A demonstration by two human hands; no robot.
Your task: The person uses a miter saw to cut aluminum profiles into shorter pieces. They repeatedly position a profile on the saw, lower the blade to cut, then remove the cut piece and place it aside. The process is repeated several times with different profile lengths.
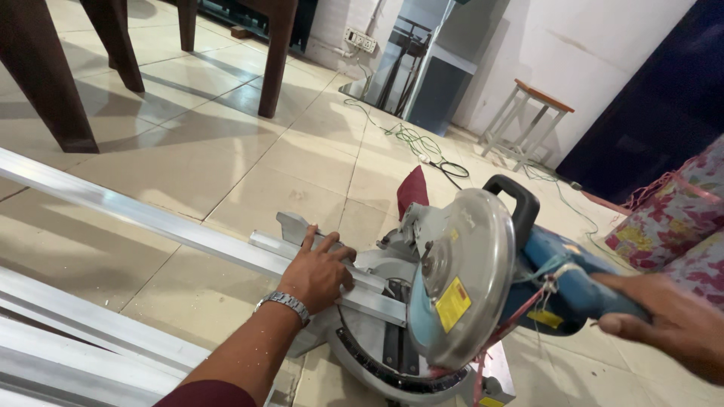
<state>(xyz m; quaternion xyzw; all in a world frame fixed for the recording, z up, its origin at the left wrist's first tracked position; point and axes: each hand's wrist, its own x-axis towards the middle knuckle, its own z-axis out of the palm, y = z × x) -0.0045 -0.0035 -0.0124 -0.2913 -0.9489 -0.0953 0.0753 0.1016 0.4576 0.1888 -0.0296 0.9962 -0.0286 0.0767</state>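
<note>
A blue mitre saw [483,256] with a round grey blade guard stands on the tiled floor. A long aluminium bar [136,213] runs from the left edge across the saw's base. My left hand [320,270], with a metal watch on the wrist, presses flat on the bar just left of the blade. My right hand [671,322] grips the blue handle of the saw at the lower right. The blade is raised above the bar.
More aluminium bars [68,339] lie at the lower left. Dark wooden table legs [45,75] stand at the upper left. A small stool [528,113], a green cable [422,147] and a floral cloth [679,211] are to the right.
</note>
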